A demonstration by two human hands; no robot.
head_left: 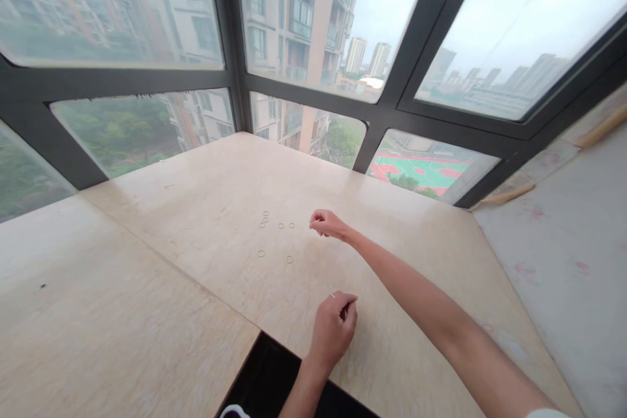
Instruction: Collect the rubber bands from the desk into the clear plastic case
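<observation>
While seven thin, pale rings (281,226) are lying flat on the stone ledge (210,209), the right hand (327,223) is hovering just to their right, its fingers curling inward; whether they are pinching anything, one cannot tell. Three rings are clustering at the far left of the group, two are sitting side by side closest to that hand, and two are lying apart on the near side. The left hand (336,326) is curling nearer, wearing a ring band (332,296); its grip one cannot tell either. A dark panel (267,366) is showing beneath its forearm.
</observation>
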